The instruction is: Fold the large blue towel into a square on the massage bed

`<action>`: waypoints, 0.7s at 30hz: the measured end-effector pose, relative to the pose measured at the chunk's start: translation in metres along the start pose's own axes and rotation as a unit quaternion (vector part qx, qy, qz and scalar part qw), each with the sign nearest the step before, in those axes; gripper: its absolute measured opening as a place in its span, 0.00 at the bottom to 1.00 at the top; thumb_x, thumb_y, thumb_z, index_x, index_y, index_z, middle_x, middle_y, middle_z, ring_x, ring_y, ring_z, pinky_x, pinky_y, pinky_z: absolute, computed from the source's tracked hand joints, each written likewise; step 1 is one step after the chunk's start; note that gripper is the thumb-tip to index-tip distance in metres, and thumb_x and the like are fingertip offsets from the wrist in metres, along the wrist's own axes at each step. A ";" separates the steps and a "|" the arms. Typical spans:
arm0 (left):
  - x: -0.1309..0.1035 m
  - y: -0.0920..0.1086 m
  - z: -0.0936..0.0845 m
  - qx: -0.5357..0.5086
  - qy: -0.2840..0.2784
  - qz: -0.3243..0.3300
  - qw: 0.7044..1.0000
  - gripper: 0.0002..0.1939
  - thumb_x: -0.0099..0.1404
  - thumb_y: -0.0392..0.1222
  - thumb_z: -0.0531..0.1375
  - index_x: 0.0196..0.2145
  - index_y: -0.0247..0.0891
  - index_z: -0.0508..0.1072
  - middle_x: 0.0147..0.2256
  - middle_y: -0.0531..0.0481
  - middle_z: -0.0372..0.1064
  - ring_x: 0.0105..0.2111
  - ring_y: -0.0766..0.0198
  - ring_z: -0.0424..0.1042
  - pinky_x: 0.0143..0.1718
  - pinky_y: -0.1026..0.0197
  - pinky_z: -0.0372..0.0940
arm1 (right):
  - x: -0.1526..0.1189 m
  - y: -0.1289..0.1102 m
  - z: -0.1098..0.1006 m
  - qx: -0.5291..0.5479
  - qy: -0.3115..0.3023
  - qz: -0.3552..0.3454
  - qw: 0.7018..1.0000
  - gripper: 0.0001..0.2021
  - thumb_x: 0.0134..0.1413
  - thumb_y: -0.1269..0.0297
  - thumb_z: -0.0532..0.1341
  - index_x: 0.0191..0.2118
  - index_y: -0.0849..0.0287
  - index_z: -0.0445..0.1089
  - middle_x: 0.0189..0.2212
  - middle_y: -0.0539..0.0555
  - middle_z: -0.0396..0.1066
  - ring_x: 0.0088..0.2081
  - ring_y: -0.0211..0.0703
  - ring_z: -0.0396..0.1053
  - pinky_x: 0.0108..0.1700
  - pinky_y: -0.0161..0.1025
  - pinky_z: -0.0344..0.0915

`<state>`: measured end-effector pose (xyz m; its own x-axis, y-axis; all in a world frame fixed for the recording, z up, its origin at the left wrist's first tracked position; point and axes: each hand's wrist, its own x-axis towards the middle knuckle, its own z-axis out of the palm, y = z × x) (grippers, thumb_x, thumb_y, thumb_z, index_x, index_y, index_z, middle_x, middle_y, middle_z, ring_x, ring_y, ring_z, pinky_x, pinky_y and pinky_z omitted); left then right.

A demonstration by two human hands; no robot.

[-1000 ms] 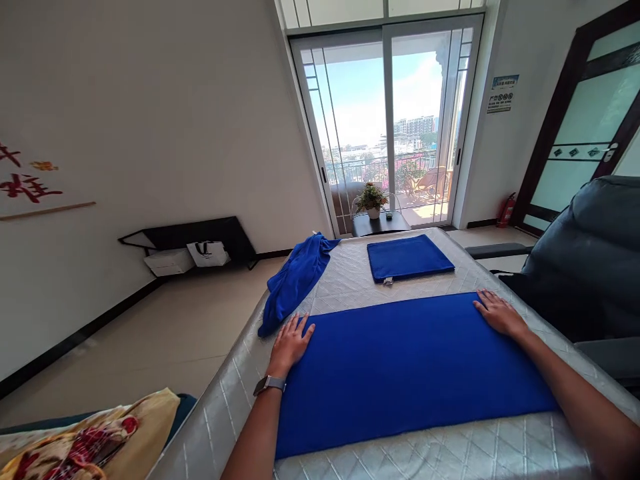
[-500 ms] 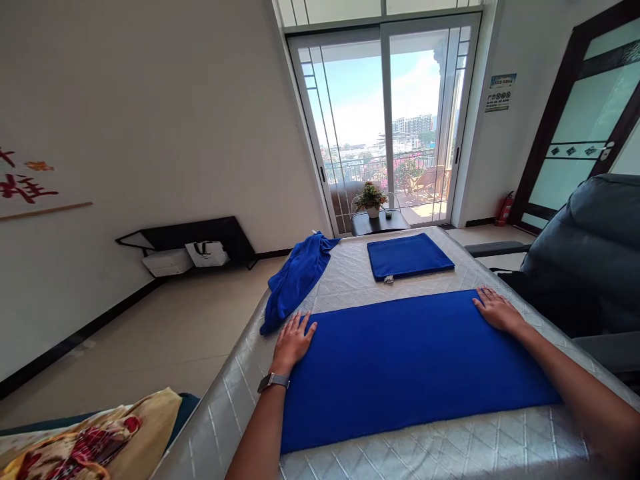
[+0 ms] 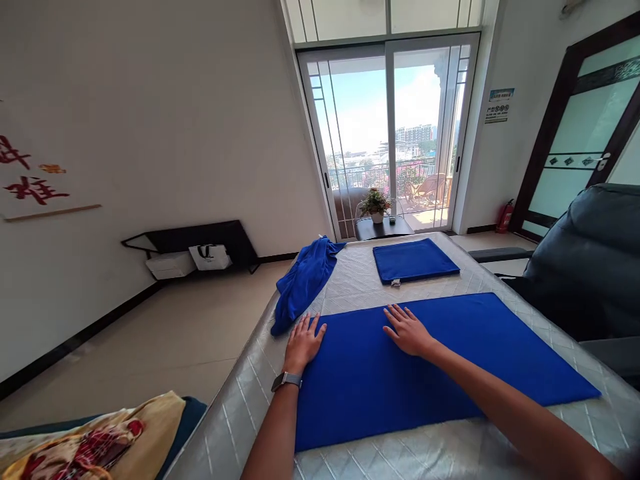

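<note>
Quilted mattress (image 3: 353, 283) carries, toward its near edge, a blue cloth (image 3: 370, 387), likely light, limp and best taken by its corners, the left hand (image 3: 305, 345) spread, empty at its far-left corner, the right hand (image 3: 409, 332) likewise near its far edge.

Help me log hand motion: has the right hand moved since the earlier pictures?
Yes, leftward across the spread blue cloth: the right hand, earlier right of the folded blue cloth, is now in front of it.
</note>
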<state>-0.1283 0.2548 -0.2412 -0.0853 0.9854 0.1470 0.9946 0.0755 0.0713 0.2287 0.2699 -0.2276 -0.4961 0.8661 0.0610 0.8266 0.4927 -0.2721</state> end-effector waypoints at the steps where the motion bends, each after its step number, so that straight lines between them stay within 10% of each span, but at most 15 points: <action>1: 0.000 0.000 0.000 0.001 0.001 0.003 1.000 0.34 0.76 0.61 0.42 0.71 0.43 0.55 0.72 0.42 0.50 0.71 0.51 0.50 0.70 0.44 0.46 | 0.002 -0.007 0.004 0.012 -0.010 -0.009 1.000 0.41 0.68 0.37 0.33 0.75 0.59 0.44 0.75 0.55 0.38 0.74 0.48 0.34 0.73 0.52 0.34; 6: 0.001 -0.002 0.001 0.004 0.001 0.006 1.000 0.33 0.76 0.60 0.43 0.71 0.42 0.56 0.72 0.41 0.50 0.71 0.51 0.49 0.70 0.45 0.46 | -0.009 0.038 0.001 -0.002 -0.020 0.043 0.999 0.41 0.67 0.36 0.34 0.75 0.56 0.43 0.75 0.54 0.38 0.74 0.48 0.34 0.73 0.53 0.33; 15: 0.008 -0.004 0.007 0.010 0.016 0.006 1.000 0.33 0.75 0.59 0.45 0.70 0.41 0.57 0.71 0.41 0.52 0.71 0.51 0.51 0.70 0.45 0.47 | -0.085 0.252 -0.036 -0.097 0.013 0.262 0.960 0.36 0.68 0.48 0.38 0.74 0.64 0.45 0.74 0.58 0.42 0.74 0.49 0.39 0.73 0.52 0.38; 21: 0.010 0.000 0.008 0.037 0.015 0.009 0.999 0.32 0.75 0.57 0.43 0.70 0.41 0.59 0.70 0.42 0.54 0.70 0.51 0.52 0.70 0.44 0.47 | -0.093 0.280 -0.035 -0.103 0.028 0.269 0.957 0.37 0.68 0.48 0.37 0.74 0.66 0.46 0.74 0.58 0.42 0.74 0.48 0.39 0.73 0.51 0.39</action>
<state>-0.1288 0.2655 -0.2476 -0.0689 0.9818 0.1771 0.9975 0.0710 -0.0053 0.5154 0.3305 -0.2761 0.0262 0.9995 0.0176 0.9962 -0.0246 -0.0839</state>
